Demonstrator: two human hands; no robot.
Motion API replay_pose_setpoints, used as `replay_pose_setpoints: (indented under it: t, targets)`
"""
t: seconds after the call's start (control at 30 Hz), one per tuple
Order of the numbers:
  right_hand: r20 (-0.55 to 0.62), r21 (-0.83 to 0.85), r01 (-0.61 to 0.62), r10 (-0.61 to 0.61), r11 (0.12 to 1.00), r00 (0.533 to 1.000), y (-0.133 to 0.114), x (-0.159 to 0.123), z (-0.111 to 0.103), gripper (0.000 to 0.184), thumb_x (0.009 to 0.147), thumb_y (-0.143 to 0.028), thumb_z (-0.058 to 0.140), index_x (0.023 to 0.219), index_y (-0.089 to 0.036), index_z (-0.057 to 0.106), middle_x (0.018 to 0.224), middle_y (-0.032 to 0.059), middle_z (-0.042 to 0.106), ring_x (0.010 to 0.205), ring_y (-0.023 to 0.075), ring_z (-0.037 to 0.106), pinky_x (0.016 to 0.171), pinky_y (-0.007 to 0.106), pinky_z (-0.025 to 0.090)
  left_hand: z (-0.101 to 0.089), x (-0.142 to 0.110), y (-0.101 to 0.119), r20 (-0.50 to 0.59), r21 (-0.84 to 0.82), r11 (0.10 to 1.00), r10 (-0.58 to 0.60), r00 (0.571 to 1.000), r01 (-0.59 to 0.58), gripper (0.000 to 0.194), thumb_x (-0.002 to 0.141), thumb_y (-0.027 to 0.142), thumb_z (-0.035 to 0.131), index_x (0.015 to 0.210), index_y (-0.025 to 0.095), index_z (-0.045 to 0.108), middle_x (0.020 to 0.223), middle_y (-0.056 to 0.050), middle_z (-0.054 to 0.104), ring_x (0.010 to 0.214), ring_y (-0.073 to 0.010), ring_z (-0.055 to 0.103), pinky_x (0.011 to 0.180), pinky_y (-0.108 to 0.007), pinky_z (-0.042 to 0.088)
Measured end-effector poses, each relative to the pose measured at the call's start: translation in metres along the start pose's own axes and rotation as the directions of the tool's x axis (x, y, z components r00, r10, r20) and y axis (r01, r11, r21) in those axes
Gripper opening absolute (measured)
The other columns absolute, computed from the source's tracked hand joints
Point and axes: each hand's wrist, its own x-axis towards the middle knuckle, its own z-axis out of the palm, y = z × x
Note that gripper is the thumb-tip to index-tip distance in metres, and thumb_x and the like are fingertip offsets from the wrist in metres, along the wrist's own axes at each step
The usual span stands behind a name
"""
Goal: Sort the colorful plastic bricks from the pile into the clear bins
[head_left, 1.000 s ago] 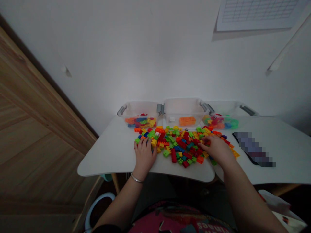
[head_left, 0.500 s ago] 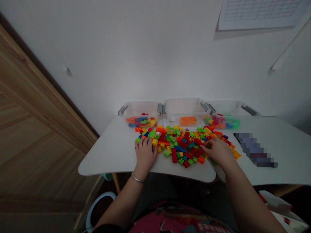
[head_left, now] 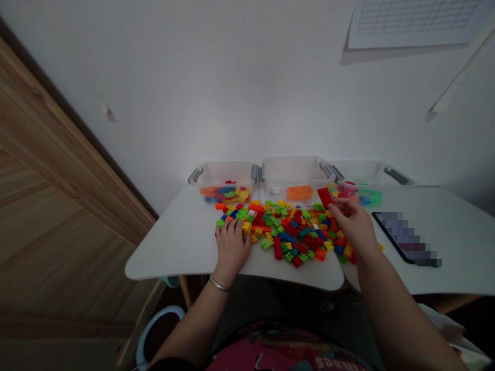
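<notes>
- Change since the last view?
- Right hand (head_left: 353,226), up off the pile, long red brick (head_left: 325,198) clamped in its fingers (head_left: 337,206), high over the far edge of the bricks, near the gap between the middle tub (head_left: 292,170) and the right tub (head_left: 361,172).
- And the other side?
- Left hand (head_left: 232,251), low on the bench (head_left: 174,247) at the near edge of the pile (head_left: 286,232), fingers together and curled over the bricks. Anything held beneath them? Impossible to tell from this view. Bangle (head_left: 218,283) on that wrist.
- How much done, how much left?
- Little done, by the look of it. Most of the bricks still loose on the bench, a broad spread of red, green, yellow and blue reaching almost to the tubs.
- And in the tubs?
- Left tub (head_left: 224,172), a shallow mixed layer. Middle tub, a small orange batch and one white piece. Right tub, mixed red, green and blue. Plenty of room left in all three.
- Farther off?
- Pixelated dark slab (head_left: 406,239) on the bench at the right, then the white wall (head_left: 247,87), a paper chart (head_left: 412,20) high up.
</notes>
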Motion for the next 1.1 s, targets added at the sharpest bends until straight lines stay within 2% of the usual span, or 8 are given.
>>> replay_pose_setpoints:
  t: [0.13,0.27,0.33,0.43,0.63,0.8,0.97,1.1]
  targets:
    - [-0.145,0.235,0.094,-0.061,0.967,0.988,-0.020,0.041,0.006,0.037,0.072,-0.049,0.064,0.096,-0.021,0.060,0.092,0.0067,0.069,0.080,0.0204,0.066,0.074,0.037,0.054,-0.001,-0.001,0.000,0.000,-0.010,1.000,0.000,1.000,0.000,0.041,0.088,0.033,0.051,0.125,0.017,0.060,0.131,-0.013,0.060,0.127,-0.0339,0.047,0.113,-0.059,0.026]
    - [-0.194,0.214,0.194,-0.153,0.957,0.969,-0.041,0.079,0.020,0.033,0.070,-0.040,0.068,0.094,-0.020,0.057,0.094,0.0049,0.066,0.073,0.0164,0.061,0.068,0.034,0.051,-0.001,0.000,0.000,0.007,-0.008,1.000,-0.008,1.000,0.008,0.041,0.088,0.032,0.051,0.125,0.017,0.060,0.132,-0.013,0.060,0.127,-0.0336,0.047,0.113,-0.059,0.025]
    - [-0.157,0.141,0.205,-0.182,0.969,0.971,-0.049,0.092,0.029,0.030,0.070,-0.035,0.067,0.094,-0.019,0.059,0.094,0.0053,0.067,0.071,0.0156,0.060,0.068,0.032,0.050,-0.002,0.000,0.001,0.009,-0.002,1.000,-0.008,1.000,0.008,0.042,0.088,0.032,0.052,0.125,0.016,0.060,0.132,-0.013,0.060,0.127,-0.0337,0.047,0.113,-0.059,0.025]
    - [-0.009,-0.023,0.187,-0.187,0.982,0.982,-0.059,0.102,0.045,0.022,0.074,-0.030,0.065,0.093,-0.019,0.064,0.090,0.0040,0.070,0.073,0.0166,0.062,0.071,0.032,0.049,-0.002,0.000,0.001,0.007,0.004,1.000,-0.009,1.000,0.009,0.042,0.087,0.033,0.053,0.125,0.015,0.060,0.132,-0.013,0.060,0.127,-0.0340,0.047,0.113,-0.059,0.025]
    - [0.245,-0.281,0.242,-0.175,0.929,0.954,-0.066,0.103,0.067,0.019,0.076,-0.035,0.067,0.091,-0.022,0.069,0.091,0.0015,0.074,0.081,0.0171,0.067,0.077,0.030,0.049,0.000,0.000,0.000,-0.008,0.005,1.000,-0.005,1.000,0.005,0.042,0.087,0.032,0.053,0.126,0.016,0.060,0.130,-0.013,0.061,0.126,-0.0337,0.048,0.113,-0.059,0.026]
    - [0.297,-0.418,0.262,-0.141,0.870,0.944,-0.069,0.099,0.071,0.019,0.081,-0.034,0.063,0.092,-0.020,0.071,0.092,0.0045,0.075,0.084,0.0182,0.068,0.076,0.029,0.048,0.002,0.000,-0.002,-0.015,0.003,1.000,0.004,1.000,-0.004,0.041,0.087,0.032,0.054,0.124,0.016,0.061,0.130,-0.014,0.061,0.125,-0.0342,0.049,0.112,-0.059,0.027]
    - [0.335,-0.461,0.208,-0.048,0.862,0.941,-0.075,0.099,0.072,0.021,0.085,-0.033,0.059,0.094,-0.019,0.071,0.084,0.0057,0.075,0.079,0.0178,0.068,0.073,0.027,0.048,0.001,-0.001,-0.002,-0.021,-0.010,1.000,0.008,1.000,-0.008,0.041,0.087,0.032,0.054,0.124,0.015,0.061,0.129,-0.014,0.061,0.126,-0.0338,0.048,0.112,-0.059,0.027]
    - [0.367,-0.478,0.235,-0.051,0.846,0.929,-0.073,0.100,0.075,0.024,0.088,-0.032,0.053,0.094,-0.018,0.071,0.081,0.0066,0.075,0.080,0.0178,0.069,0.076,0.027,0.049,0.000,-0.001,-0.002,-0.010,-0.013,1.000,-0.001,1.000,0.001,0.041,0.087,0.032,0.054,0.125,0.015,0.060,0.130,-0.014,0.061,0.126,-0.0339,0.048,0.112,-0.060,0.026]
